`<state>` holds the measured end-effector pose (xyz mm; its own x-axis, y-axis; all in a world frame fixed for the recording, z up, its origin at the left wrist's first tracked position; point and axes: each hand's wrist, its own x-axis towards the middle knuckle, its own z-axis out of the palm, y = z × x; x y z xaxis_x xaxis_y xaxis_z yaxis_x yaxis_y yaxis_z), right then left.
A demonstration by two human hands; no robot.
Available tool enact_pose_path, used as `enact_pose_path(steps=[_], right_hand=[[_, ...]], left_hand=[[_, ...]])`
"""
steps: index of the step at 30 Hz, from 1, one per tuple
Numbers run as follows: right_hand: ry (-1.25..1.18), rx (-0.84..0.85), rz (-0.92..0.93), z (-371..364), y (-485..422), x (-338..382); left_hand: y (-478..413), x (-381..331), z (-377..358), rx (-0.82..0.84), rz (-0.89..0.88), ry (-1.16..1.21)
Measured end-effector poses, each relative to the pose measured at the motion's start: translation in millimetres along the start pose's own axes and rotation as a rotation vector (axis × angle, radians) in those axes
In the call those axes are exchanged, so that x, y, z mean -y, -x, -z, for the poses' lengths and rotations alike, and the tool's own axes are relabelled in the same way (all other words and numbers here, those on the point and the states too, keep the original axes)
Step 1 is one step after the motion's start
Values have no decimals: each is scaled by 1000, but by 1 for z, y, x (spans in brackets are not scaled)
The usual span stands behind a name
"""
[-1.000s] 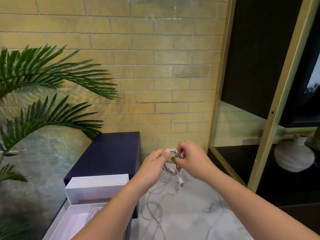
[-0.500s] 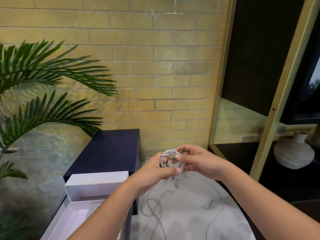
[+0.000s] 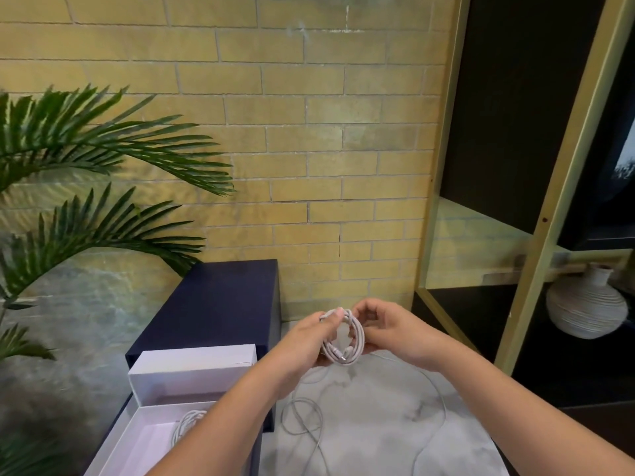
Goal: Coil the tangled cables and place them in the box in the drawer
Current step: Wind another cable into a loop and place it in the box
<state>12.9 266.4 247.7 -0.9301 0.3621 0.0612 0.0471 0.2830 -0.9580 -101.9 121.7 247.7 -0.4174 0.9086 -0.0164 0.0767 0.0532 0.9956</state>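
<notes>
1. Both hands grasp one white coil (image 3: 347,338) above the table (image 3: 378,441): the left hand (image 3: 302,341) pinches its top between thumb and fingers, and the right hand (image 3: 388,331) curls round its right side.
2. Two plug ends show at the bottom of the coil; the left palm hides the loops behind it.
3. One loose cable (image 3: 302,420) lies in slack loops on the marble under the hands, running off the bottom edge of view.
4. Left of the table, the white box (image 3: 192,362) sits in the open drawer (image 3: 269,419) of a navy cabinet (image 3: 213,304).
5. A second coil (image 3: 187,424) lies inside the box, partly covered by the left forearm; the box's near end is cut off.
6. Bare marble lies between the cable loops and the table's curved right edge, which runs close to a gold-framed shelf (image 3: 549,201).
7. A ribbed vase (image 3: 584,307) stands on that shelf, palm (image 3: 86,149) fronds reach in from the left, and a brick wall (image 3: 309,132) closes the back.
</notes>
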Motion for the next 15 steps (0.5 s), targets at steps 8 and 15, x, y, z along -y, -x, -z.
enact_pose_path(steps=[8, 15], right_hand=[[800, -179, 275, 8, 3, -2], [427, -1, -98, 16, 10, 13]], left_hand=[[-3, 8, 4, -92, 31, -30], [-3, 14, 4, -305, -209, -395]])
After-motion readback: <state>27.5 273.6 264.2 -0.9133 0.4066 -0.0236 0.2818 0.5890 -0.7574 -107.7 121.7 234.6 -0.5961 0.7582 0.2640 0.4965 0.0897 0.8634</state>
